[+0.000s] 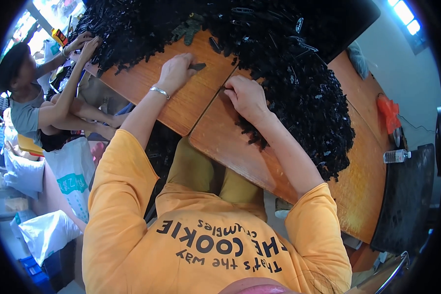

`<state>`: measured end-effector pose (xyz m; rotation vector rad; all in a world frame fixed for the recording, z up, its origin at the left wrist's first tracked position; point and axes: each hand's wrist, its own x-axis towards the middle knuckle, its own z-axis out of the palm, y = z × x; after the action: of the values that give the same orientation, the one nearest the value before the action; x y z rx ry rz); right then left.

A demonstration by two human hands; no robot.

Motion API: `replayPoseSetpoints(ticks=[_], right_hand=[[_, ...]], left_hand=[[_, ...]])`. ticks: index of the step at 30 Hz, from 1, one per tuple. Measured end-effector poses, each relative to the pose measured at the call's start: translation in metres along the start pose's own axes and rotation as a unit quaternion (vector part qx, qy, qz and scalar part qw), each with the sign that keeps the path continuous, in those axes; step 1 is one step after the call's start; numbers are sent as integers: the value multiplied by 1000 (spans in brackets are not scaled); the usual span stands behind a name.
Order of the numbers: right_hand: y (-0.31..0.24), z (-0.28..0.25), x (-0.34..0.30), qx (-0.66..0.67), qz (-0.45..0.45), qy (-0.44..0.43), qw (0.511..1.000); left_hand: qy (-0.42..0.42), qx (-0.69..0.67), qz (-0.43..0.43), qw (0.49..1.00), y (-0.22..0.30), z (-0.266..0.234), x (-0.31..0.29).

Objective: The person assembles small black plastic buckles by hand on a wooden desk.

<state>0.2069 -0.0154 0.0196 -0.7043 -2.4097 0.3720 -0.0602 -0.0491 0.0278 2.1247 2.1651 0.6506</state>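
Observation:
My left hand, with a silver bracelet at its wrist, rests over the wooden table. Its fingers are closed on a small flat black piece, which juts out toward the right. To its right, my right hand is closed, fingers curled down at the edge of a big heap of small black plastic pieces. Whatever those fingers hold, if anything, is hidden beneath them. The heap spreads along the far side of the table and round to the right. A dark green camouflage glove lies at its near edge, beyond my left hand.
At the left, another person sits with both hands at the heap. A white sack stands nearby. On the right are a plastic bottle, a red plastic bag and a black chair back. A seam splits the tabletop between my hands.

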Motion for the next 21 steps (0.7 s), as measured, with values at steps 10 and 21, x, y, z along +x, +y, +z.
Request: replayPoseSetpoints(ticks=[10,21], right_hand=[[-73,-43,-11,185,6,198,962],[-98,-69,-26,158,-62,207,963]], left_hand=[[-24,-828,-171,534,76,-6,-69],[-51,-853,-93,510,106,-33,-89]])
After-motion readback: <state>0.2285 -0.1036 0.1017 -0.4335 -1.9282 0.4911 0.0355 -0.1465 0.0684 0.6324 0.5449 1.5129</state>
